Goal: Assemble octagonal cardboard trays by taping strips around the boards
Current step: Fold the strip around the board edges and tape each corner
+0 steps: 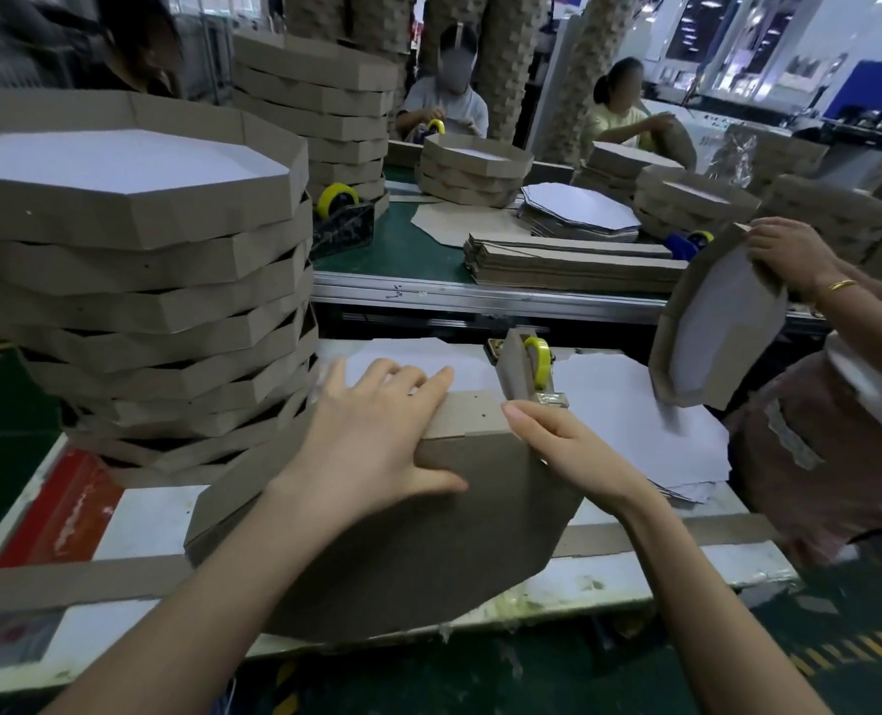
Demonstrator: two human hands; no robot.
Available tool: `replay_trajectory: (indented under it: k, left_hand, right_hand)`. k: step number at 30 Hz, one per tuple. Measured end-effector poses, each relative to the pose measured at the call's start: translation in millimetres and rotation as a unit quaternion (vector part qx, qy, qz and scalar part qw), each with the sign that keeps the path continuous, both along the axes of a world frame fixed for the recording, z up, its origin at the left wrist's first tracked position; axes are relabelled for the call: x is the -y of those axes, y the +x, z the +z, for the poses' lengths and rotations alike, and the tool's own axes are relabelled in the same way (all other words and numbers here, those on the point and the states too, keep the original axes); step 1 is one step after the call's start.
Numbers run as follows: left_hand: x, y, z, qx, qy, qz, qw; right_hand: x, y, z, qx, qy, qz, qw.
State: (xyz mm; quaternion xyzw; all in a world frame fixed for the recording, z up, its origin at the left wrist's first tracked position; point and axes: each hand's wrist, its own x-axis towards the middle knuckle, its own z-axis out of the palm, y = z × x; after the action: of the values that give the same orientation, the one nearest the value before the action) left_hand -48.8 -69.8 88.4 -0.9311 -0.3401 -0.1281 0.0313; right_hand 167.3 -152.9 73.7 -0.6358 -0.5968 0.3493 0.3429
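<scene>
Cardboard (402, 539) under splayed left hand (371, 430), right hand (565, 443) unclear

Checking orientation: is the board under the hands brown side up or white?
Brown side up: the board shows only brown cardboard toward the camera.

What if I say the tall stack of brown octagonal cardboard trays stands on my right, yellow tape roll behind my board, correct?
No: head view shows the stack of brown octagonal cardboard trays on your left; the yellow tape roll is behind your brown board.
</scene>
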Motion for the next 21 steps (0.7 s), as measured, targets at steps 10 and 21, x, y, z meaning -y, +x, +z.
replay_trajectory:
  k: [10, 21]
  left_hand:
    - [5.6, -3.2, 7.7, 0.072, -0.04, -0.057, 0.995]
    - [-10.6, -61.7, -48.4, 0.283, -0.231, -0.026, 0.931]
  right_hand:
    - [1.9, 10.5, 30.4, 0.033, 0.055, -0.01, 0.998]
    - [-26.0, -18.0, 43.6, 0.1, 0.036, 0.082, 0.991]
